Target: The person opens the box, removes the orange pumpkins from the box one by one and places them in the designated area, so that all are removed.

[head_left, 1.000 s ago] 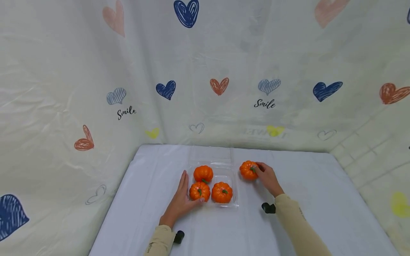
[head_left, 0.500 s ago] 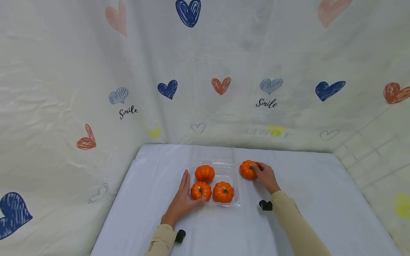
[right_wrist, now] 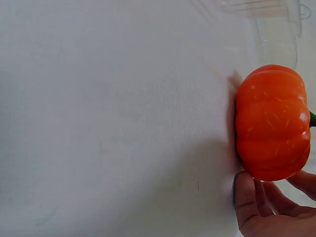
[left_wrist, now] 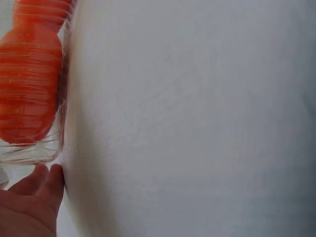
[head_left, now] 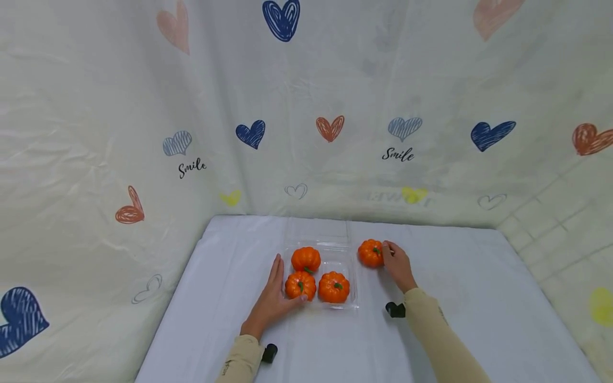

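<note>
A clear plastic clamshell box (head_left: 353, 282) stands on the table with three small orange pumpkins in it: one at back left (head_left: 306, 259), one at front left (head_left: 300, 285) and one at front right (head_left: 333, 288). Along the box's left side my left hand (head_left: 274, 304) lies with straight fingers, its thumb by the near left corner. A fourth pumpkin (head_left: 371, 253) sits on the table right of the box, its green stem showing. My right hand (head_left: 398, 266) is at that pumpkin's right side. In the right wrist view its fingertips (right_wrist: 244, 183) are at the pumpkin's lower side, not wrapped round it.
The box's clear lid (head_left: 318, 230) lies folded back toward the rear wall. White cloth covers the table (head_left: 479, 308). A curtain (head_left: 354, 80) printed with hearts hangs behind and at the sides. Black wrist cameras (head_left: 270, 353) sit at both sleeves.
My right fingers have drawn back to the right, off the pumpkin's stem, while the pumpkin stays put on the table. The left hand keeps its place at the box.
</note>
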`<state>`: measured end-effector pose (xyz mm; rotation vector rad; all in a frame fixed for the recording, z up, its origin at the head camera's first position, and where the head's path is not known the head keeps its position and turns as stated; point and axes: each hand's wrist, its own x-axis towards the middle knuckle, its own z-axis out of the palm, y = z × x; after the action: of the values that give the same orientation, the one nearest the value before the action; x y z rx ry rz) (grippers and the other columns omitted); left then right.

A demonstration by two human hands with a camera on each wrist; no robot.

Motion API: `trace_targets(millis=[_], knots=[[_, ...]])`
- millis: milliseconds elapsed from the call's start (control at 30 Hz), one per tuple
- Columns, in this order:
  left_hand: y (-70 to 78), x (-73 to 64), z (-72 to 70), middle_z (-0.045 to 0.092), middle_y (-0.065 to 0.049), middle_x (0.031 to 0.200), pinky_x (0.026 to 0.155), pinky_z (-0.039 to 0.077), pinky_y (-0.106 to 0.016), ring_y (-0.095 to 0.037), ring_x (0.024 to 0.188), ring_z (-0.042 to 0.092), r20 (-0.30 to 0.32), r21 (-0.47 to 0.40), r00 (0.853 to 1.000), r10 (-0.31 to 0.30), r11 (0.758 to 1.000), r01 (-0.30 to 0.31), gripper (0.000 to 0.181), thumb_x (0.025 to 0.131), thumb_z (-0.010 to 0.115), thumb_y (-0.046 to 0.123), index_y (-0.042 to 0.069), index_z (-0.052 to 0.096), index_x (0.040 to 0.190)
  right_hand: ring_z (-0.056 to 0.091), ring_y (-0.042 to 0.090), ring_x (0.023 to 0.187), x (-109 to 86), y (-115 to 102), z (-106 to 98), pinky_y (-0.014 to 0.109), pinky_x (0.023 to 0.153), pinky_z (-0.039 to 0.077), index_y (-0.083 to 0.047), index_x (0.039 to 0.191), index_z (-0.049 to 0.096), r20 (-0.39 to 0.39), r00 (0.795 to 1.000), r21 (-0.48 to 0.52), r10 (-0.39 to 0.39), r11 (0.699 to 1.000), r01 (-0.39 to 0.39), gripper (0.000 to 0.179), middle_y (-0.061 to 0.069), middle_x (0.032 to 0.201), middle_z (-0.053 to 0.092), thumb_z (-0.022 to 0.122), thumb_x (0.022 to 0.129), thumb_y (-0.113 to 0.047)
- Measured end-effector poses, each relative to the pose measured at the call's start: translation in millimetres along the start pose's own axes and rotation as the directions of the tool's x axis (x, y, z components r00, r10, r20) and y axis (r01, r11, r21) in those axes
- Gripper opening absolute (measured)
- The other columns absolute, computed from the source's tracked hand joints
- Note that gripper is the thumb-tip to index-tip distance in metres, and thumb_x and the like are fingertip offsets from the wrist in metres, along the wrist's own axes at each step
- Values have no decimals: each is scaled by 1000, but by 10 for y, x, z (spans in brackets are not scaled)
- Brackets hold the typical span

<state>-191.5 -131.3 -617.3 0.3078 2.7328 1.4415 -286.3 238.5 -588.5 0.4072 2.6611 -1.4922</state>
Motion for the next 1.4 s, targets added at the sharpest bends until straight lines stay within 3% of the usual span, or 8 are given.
trace_targets(millis=[333, 667, 833, 1100, 1300, 1400], knots=[[11, -14, -2, -4, 5, 180, 123, 29, -62, -33, 163, 14, 1, -19, 1000, -7, 1000, 7, 128, 86, 83, 63, 5, 9, 172, 34, 47, 150, -125, -91, -103, 60, 121, 36, 0, 167, 30, -34, 999, 28, -33, 999, 34, 71, 28, 168, 31, 36, 116, -49], [7, -4, -9, -4, 5, 180, 122, 30, -62, -33, 163, 14, 0, -13, 1000, -10, 1000, 10, 127, 86, 82, 64, 6, 9, 172, 27, 43, 157, -204, -250, -212, 56, 125, 29, -6, 171, 20, -7, 990, 83, -141, 987, 141, 78, 19, 177, 17, 44, 113, -53], [4, -7, -11, -4, 6, 180, 123, 29, -61, -32, 163, 14, -1, -10, 1000, -15, 1000, 15, 127, 85, 83, 64, 7, 9, 173, 21, 41, 160, -246, -317, -242, 56, 126, 26, -5, 171, 21, 8, 975, 82, -221, 972, 220, 81, 17, 178, 13, 47, 112, -54], [-21, -9, -2, -4, 6, 180, 123, 29, -61, -32, 163, 13, -3, -20, 1000, -7, 1000, 7, 127, 86, 82, 64, 7, 9, 173, 12, 36, 163, -368, -449, -181, 56, 127, 23, -6, 172, 19, 51, 946, 108, -322, 943, 315, 75, 15, 178, 12, 52, 114, -40], [-18, -15, 8, -4, 6, 180, 123, 29, -60, -31, 163, 14, -4, -17, 1000, 2, 1000, -2, 129, 85, 81, 67, 6, 10, 172, 17, 42, 161, -505, -539, -133, 59, 126, 25, -8, 171, 23, 91, 928, 111, -360, 930, 350, 69, 15, 179, 12, 55, 114, -29], [2, -7, 7, -4, 6, 180, 123, 29, -60, -31, 163, 14, -4, -17, 1000, -4, 1000, 4, 128, 85, 82, 67, 7, 9, 173, 23, 46, 158, -550, -563, -104, 62, 124, 27, -10, 171, 25, 121, 922, 98, -368, 928, 358, 69, 13, 179, 13, 56, 114, -32]])
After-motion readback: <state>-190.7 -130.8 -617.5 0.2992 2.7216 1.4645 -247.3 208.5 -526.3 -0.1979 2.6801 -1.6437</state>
